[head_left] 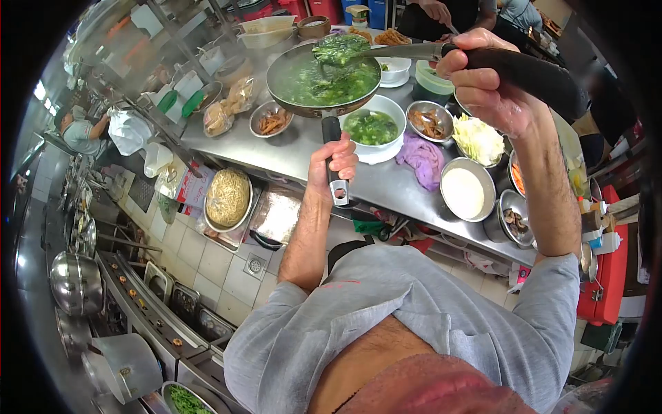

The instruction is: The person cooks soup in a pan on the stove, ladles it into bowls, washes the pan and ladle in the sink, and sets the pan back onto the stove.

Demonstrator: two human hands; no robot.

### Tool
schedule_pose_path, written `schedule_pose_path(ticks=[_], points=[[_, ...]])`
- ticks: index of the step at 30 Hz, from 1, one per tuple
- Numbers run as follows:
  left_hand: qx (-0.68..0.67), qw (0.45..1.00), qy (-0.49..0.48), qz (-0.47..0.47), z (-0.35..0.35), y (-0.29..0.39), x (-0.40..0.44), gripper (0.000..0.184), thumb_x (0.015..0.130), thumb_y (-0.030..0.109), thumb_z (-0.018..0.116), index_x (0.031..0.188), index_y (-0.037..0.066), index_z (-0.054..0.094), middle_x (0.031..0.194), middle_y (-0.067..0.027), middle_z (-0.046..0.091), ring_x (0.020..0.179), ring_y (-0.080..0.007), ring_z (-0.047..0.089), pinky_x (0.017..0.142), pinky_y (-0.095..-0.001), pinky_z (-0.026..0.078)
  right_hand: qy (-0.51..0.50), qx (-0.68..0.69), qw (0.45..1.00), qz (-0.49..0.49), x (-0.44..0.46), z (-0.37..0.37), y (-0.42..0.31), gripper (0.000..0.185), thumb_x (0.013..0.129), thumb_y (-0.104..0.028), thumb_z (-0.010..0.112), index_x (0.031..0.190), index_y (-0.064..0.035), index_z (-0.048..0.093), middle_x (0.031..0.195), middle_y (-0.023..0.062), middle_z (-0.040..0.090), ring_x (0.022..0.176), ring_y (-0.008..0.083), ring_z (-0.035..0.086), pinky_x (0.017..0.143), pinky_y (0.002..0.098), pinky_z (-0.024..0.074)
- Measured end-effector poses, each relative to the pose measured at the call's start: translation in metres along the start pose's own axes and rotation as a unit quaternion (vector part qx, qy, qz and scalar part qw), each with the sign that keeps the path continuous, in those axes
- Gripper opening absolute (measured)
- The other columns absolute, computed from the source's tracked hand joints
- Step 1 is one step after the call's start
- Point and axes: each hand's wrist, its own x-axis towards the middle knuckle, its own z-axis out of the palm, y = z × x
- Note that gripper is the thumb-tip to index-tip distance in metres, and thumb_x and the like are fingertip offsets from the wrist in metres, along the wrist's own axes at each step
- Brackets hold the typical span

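Holding a loaded ladle [420, 51] over a pan [321, 110] of green soup [324, 88]

The pan is just beyond the white bowl [403, 123] and to its left; whether its base rests on anything, I cannot tell. The left hand [333, 162] is wrapped firmly round the pan's handle. The right hand [493, 86], above and right of the white bowl, is curled round the ladle's black grip.

If the left wrist slackened, the pan could tip and slop soup over its rim, onto the white bowl or the counter [231, 141]. The ladle looks heaped, so a twist of the right wrist could drop greens outside the pan. The right palm looks wet, which might let the grip slide.

The white bowl holds leafy soup too. Just right of it, a metal dish [445, 114] holds brown strips; farther right sits shredded cabbage [479, 143]. Nearer the person is a pot [489, 183] of white liquid, with a purple cloth [419, 157] between it and the white bowl. Well left of the white bowl, and lower, a tub [224, 229] holds pale noodles [229, 198].
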Motion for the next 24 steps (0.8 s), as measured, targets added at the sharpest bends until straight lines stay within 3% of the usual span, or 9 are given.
schedule_pose_path(ticks=[10,21,24], points=[[-0.006,0.999,-0.01,-0.045,-0.028,0.051,0.049,0.002,0.084,0.006,0.046,0.086,0.006,0.047,0.059,0.0042,0.035,0.044,-0.004,0.038,0.039,-0.0219,0.038,0.011,0.01,0.999,-0.049,0.061,-0.015,-0.027,0.017,0.086,-0.011,0.045,0.079,0.0032,0.041,0.073,0.0124,0.049,0.041,0.009,0.048,0.031,0.0196,0.0325],[-0.014,0.997,0.0,-0.081,-0.052,0.098,0.076,0.004,0.083,0.005,0.047,0.086,0.006,0.046,0.059,0.0031,0.036,0.044,-0.0043,0.038,0.038,-0.0217,0.038,0.109,-0.039,0.983,-0.139,0.116,-0.054,-0.052,0.015,0.084,-0.011,0.05,0.076,0.0009,0.044,0.067,0.0094,0.05,0.042,0.006,0.045,0.031,0.0179,0.0314],[-0.013,0.996,0.002,-0.086,-0.05,0.103,0.076,0.005,0.082,0.005,0.048,0.086,0.006,0.046,0.06,0.0029,0.036,0.044,-0.0044,0.038,0.038,-0.0221,0.038,0.145,-0.03,0.982,-0.116,0.122,-0.073,-0.049,0.014,0.082,-0.01,0.05,0.075,-0.0001,0.044,0.067,0.0075,0.051,0.041,0.0055,0.043,0.031,0.0175,0.0305]])
